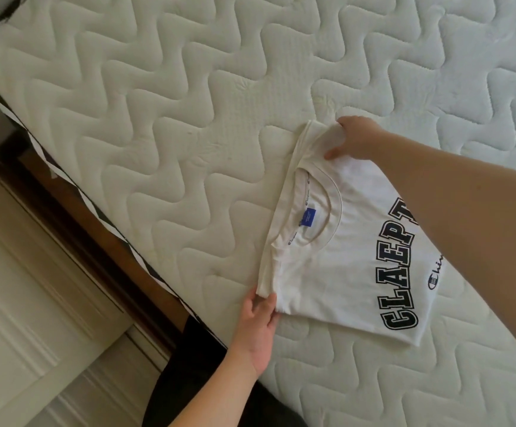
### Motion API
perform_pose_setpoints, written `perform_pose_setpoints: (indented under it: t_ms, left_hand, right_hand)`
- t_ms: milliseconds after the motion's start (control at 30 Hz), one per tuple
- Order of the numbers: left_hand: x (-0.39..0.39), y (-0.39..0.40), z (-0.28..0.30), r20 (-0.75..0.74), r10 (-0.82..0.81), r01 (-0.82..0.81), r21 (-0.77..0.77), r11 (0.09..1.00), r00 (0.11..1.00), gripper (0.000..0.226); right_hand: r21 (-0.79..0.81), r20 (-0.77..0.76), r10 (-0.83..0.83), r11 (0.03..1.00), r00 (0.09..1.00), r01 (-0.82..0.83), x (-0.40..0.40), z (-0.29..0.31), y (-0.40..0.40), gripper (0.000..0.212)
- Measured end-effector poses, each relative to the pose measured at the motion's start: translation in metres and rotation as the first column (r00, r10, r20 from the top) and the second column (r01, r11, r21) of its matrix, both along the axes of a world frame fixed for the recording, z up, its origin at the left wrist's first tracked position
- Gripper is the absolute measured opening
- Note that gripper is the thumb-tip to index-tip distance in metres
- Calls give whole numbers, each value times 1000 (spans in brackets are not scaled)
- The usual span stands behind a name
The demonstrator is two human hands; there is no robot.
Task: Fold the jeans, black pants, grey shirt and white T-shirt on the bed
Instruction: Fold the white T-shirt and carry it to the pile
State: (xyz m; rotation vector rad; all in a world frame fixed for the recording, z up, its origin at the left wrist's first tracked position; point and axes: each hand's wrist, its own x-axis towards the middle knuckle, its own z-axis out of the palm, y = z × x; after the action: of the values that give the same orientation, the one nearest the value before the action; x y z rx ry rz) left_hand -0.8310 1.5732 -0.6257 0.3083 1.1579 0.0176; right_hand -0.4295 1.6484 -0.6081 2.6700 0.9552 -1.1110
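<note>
A white T-shirt [337, 263] with black block letters and a blue neck label lies folded narrow on the quilted mattress [164, 124], collar toward the bed's left edge. My left hand [258, 322] pinches its near shoulder corner. At the far shoulder corner my right hand [355, 138] grips the fabric, fingers curled over the edge. My right forearm hides part of the print and the shirt's lower half. Jeans, black pants and grey shirt are out of view.
The mattress edge with dark piping and a brown wooden bed frame [75, 217] run diagonally at the left. Beyond it stands pale panelled furniture [19, 288]. Dark clothing on my legs [195, 374] shows at the bed's side.
</note>
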Motion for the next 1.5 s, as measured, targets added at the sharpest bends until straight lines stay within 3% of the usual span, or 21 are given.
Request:
perform_pose_setpoints:
  t_ms: [167, 400, 500, 633, 733, 833, 1067, 1200, 1333, 1500]
  left_hand:
    - [-3, -5, -3, -19, -136, 137, 70, 988, 991, 89]
    - [10, -18, 0, -87, -202, 214, 166, 963, 976, 51]
    - [17, -30, 1, -91, -152, 167, 187, 968, 984, 42]
    - [22, -34, -1, -14, -12, 12, 61, 998, 1000, 55]
    - [27, -34, 0, -59, 64, -65, -16, 998, 996, 51]
    - [32, -33, 1, -79, 77, -77, 2, 997, 994, 42]
    - [51, -19, 32, 139, 179, -182, 8, 983, 974, 47]
    - [68, 10, 64, 168, 121, -144, 132, 981, 978, 46]
    - [77, 50, 104, 203, 24, -72, 235, 969, 979, 24]
    - [91, 101, 169, 296, -182, 32, 448, 893, 938, 25]
  right_hand:
    - [-93, -21, 82, 992, 996, -84, 6, 13, -3, 68]
    - [69, -21, -7, 998, 1000, 8, 5, 17, -24, 39]
    - [131, -36, -13, 991, 999, 18, 4, 20, -34, 35]
    - [147, -57, -8, 989, 998, 16, 6, 26, -42, 35]
    - [146, -71, -35, 988, 997, 45, 4, 31, -47, 32]
    - [223, -62, -81, 970, 995, 92, 0, 35, -56, 29]
    - [395, -24, -136, 909, 990, 134, -11, 64, -96, 24]
    - [526, -126, -313, 784, 941, 331, -25, 105, -129, 21]
    - [632, -256, -501, 560, 827, 535, -48, 154, -168, 14]
    - [673, -451, -602, 255, 658, 694, -99, 210, -212, 13]
